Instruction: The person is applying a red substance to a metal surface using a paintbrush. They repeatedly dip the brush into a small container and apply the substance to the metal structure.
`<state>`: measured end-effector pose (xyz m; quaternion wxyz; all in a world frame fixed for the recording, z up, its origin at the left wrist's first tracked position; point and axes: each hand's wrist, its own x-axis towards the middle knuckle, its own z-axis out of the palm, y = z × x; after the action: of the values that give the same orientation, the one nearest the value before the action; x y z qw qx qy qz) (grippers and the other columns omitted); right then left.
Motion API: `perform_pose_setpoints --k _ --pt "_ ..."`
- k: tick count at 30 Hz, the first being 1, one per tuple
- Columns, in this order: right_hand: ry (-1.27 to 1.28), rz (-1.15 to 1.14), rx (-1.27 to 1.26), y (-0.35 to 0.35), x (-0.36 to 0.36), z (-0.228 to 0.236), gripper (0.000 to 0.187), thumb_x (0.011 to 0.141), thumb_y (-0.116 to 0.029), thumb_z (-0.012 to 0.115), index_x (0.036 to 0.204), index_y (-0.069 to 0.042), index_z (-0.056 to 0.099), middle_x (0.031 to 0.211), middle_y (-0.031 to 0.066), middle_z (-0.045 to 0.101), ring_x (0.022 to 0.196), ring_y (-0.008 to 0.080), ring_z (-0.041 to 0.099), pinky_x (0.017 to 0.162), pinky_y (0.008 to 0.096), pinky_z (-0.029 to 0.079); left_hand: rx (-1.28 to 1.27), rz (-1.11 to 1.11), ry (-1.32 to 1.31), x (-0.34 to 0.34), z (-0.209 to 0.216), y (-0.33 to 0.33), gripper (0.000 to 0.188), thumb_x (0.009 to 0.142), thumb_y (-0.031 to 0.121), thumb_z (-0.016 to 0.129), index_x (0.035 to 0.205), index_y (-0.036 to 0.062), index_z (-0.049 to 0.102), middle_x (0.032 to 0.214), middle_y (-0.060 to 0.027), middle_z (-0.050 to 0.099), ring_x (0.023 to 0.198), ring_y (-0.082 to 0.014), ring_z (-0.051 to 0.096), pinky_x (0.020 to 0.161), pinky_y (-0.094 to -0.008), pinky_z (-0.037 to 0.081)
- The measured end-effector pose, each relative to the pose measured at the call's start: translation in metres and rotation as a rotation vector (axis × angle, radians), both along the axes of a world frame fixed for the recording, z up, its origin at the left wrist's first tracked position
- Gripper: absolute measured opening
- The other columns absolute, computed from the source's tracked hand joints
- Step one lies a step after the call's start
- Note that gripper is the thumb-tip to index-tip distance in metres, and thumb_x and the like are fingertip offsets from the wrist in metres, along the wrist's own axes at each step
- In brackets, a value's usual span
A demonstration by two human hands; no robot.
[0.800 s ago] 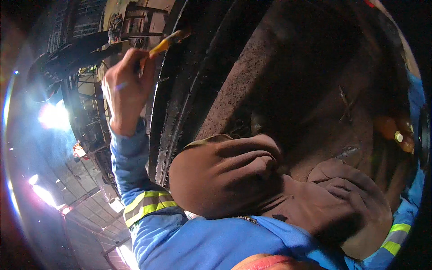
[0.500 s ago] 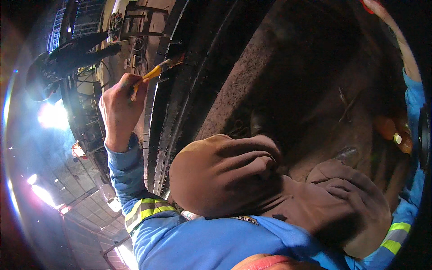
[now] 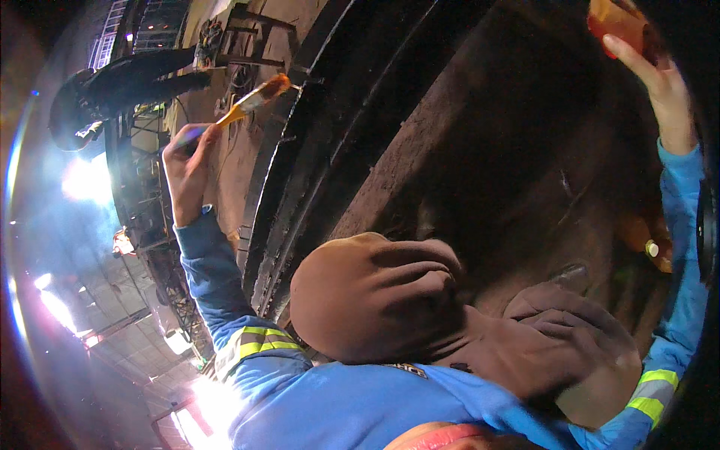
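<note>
well — black beams (image 3: 326, 112), bright lights (image 3: 88, 180)

Small lettering (image 3: 412, 370) on blue shirt (image 3: 337, 405), unreadable.

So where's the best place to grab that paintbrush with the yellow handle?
Probably the slim yellow handle of the paintbrush, coming from the picture's lower left: the orange-brown bristles point up and right, away from there. The person's bare left hand pinches that end.
</note>
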<state>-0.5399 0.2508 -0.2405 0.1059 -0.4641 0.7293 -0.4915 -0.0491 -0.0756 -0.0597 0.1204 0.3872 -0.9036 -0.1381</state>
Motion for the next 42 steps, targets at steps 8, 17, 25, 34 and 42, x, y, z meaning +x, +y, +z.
perform_pose_setpoints --k 8,17,25,34,42 --pt "-0.160 -0.016 -0.160 -0.004 0.020 0.015 0.052 0.080 -0.019 0.082 0.123 -0.001 0.060 0.116 0.0073 0.066 0.107 0.0154 0.062 0.097 0.0284 0.047 0.084 -0.074 0.286 -0.008 -0.055 0.012 0.020 0.093 0.014 0.068 0.108 -0.0003 0.068 0.091 -0.0014 0.067 0.088 -0.0066 0.058 0.080 -0.0210 0.044" --pt "-0.242 -0.018 -0.166 -0.006 0.027 0.019 0.053 0.079 -0.014 0.083 0.124 0.000 0.059 0.116 0.0081 0.066 0.108 0.0160 0.062 0.099 0.0288 0.047 0.301 0.001 0.429 0.009 -0.043 -0.016 0.019 0.092 0.016 0.069 0.103 0.0009 0.070 0.082 0.0042 0.061 0.072 -0.0027 0.050 0.064 -0.0183 0.037" --pt "-0.274 -0.034 -0.154 -0.012 0.040 0.021 0.054 0.078 -0.012 0.083 0.124 0.001 0.058 0.116 0.0100 0.065 0.106 0.0169 0.063 0.096 0.0291 0.049 0.563 -0.095 0.207 -0.040 -0.066 -0.083 0.022 0.095 0.021 0.065 0.101 -0.0001 0.064 0.076 0.0065 0.048 0.067 -0.0032 0.041 0.058 -0.0200 0.032" --pt "-0.270 -0.038 -0.146 -0.016 0.046 0.031 0.054 0.077 -0.010 0.083 0.124 0.001 0.057 0.114 0.0096 0.066 0.105 0.0164 0.063 0.096 0.0293 0.049 0.631 -0.269 0.254 -0.130 -0.054 -0.126 0.027 0.095 0.031 0.066 0.098 0.0048 0.069 0.073 0.0067 0.051 0.062 -0.0033 0.043 0.056 -0.0189 0.032" --pt "-0.343 -0.033 -0.171 -0.025 0.050 0.025 0.055 0.076 -0.008 0.084 0.123 0.002 0.058 0.114 0.0099 0.066 0.104 0.0160 0.063 0.095 0.0289 0.050 0.764 -0.057 0.157 -0.022 -0.052 -0.157 0.023 0.093 0.024 0.067 0.104 0.0038 0.067 0.077 0.0057 0.053 0.067 -0.0039 0.046 0.060 -0.0198 0.036"
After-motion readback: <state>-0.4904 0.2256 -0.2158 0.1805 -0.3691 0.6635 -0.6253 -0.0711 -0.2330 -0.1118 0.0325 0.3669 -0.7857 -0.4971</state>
